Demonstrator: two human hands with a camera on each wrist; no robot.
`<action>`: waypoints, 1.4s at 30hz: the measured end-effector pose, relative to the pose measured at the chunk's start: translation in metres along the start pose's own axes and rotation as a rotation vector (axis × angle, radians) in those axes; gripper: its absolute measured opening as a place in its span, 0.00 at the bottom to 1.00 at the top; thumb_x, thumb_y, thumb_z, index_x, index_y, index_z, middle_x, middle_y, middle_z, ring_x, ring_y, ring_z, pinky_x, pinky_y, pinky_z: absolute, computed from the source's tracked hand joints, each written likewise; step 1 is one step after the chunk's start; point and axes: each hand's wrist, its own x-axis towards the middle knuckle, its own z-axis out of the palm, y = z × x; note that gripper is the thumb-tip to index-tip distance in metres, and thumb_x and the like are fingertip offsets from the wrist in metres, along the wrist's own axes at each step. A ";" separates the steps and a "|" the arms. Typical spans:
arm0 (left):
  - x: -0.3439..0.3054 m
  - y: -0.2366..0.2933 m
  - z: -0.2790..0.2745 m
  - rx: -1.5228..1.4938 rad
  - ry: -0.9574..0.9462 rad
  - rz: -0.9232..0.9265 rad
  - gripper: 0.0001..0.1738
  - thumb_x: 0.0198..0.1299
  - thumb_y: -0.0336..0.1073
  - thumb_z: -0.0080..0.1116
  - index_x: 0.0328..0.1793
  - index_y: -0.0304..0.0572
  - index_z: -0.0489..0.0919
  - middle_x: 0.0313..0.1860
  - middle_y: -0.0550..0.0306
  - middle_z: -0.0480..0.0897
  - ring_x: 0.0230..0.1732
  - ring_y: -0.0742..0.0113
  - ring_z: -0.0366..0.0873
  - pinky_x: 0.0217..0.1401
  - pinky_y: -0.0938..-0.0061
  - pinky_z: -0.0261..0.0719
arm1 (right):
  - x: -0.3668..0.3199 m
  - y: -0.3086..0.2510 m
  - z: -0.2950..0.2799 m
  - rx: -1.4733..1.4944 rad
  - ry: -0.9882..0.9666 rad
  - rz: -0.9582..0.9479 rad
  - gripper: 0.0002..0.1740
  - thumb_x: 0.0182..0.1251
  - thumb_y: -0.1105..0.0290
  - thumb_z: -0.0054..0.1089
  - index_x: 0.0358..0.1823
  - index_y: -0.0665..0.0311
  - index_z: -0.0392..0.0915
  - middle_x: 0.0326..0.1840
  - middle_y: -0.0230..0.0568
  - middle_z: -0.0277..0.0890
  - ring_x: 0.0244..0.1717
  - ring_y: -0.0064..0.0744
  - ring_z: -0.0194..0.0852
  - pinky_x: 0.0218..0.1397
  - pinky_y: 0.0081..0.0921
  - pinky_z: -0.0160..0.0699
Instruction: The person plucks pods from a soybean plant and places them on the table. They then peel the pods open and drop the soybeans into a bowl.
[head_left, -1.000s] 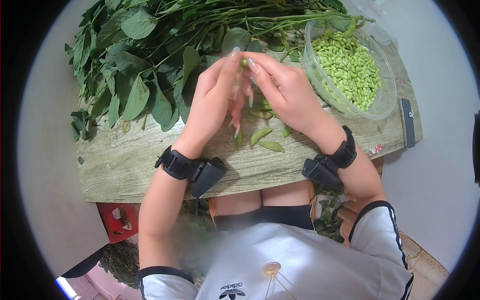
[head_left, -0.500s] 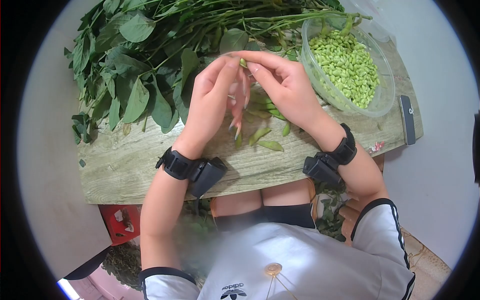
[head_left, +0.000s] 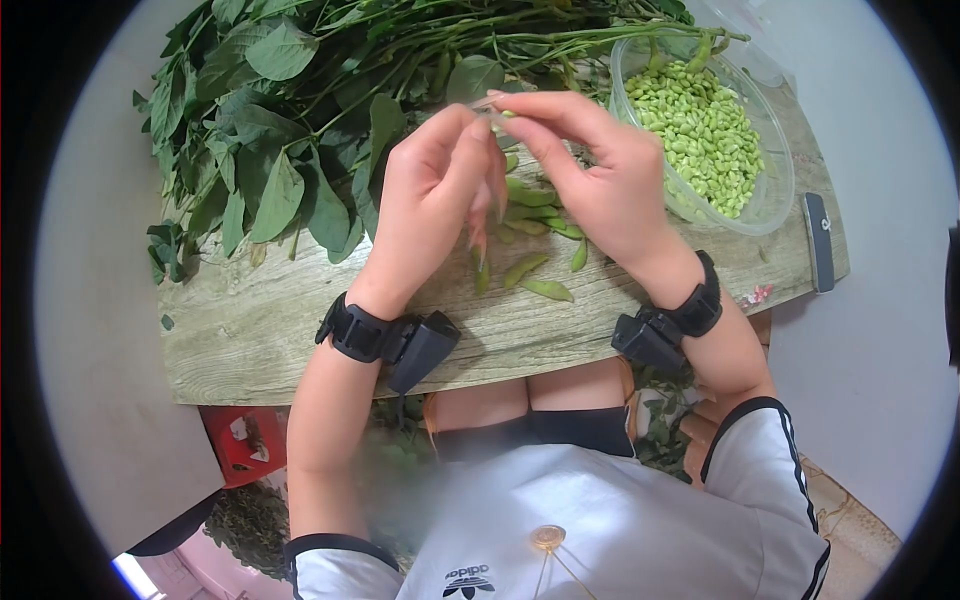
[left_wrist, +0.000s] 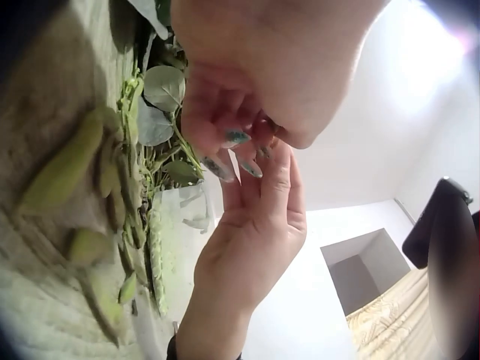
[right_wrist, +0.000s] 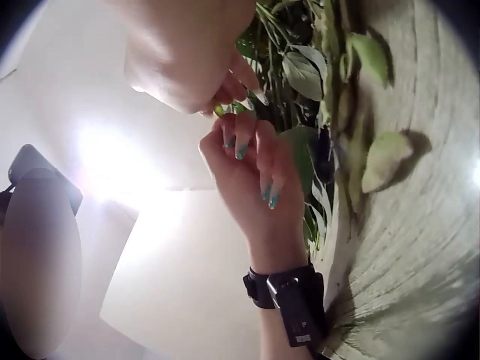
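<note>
Above the table my left hand (head_left: 425,195) and right hand (head_left: 620,170) meet fingertip to fingertip. Between them they pinch a small green soybean pod (right_wrist: 219,110), mostly hidden behind the fingers. In the head view a bit of its green (head_left: 508,114) shows by the right thumb and forefinger. The left hand's other fingers hang down beneath. Under the hands lie several loose soybean pods (head_left: 548,289). Close by the right hand stands a clear round tub (head_left: 778,215) holding many shelled green soybeans (head_left: 705,140).
A heap of leafy soybean stalks (head_left: 285,130) covers the back and left of the wood-grain table (head_left: 260,340). A dark phone-like slab (head_left: 818,242) lies at the right edge. Below the table at left is a red container (head_left: 240,450).
My right hand has shifted slightly right, its forefinger lifting and its thumb spreading from the left fingertips. The green pod, plain between both thumbs half a second ago, is now mostly covered.
</note>
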 end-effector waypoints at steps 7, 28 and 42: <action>-0.001 0.025 -0.037 -0.296 -0.309 -0.023 0.19 0.68 0.37 0.52 0.23 0.38 0.70 0.12 0.63 0.70 0.08 0.76 0.63 0.13 0.81 0.58 | 0.031 -0.028 -0.063 0.062 0.327 0.054 0.11 0.67 0.79 0.62 0.49 0.68 0.83 0.46 0.38 0.86 0.45 0.29 0.85 0.51 0.21 0.83; -0.246 0.169 -0.088 1.220 0.542 -0.621 0.24 0.62 0.34 0.60 0.63 0.30 0.77 0.42 0.50 0.86 0.25 0.75 0.76 0.29 0.79 0.74 | -0.031 -0.017 -0.049 -0.804 -0.481 0.199 0.14 0.61 0.75 0.61 0.49 0.65 0.76 0.46 0.49 0.80 0.40 0.51 0.80 0.42 0.39 0.79; 0.005 0.052 -0.010 0.525 -0.174 -0.199 0.28 0.72 0.55 0.52 0.36 0.32 0.80 0.21 0.61 0.78 0.18 0.77 0.72 0.17 0.79 0.68 | 0.026 -0.024 -0.030 -0.199 -0.559 0.239 0.15 0.58 0.74 0.62 0.47 0.68 0.75 0.36 0.48 0.81 0.38 0.41 0.82 0.41 0.32 0.80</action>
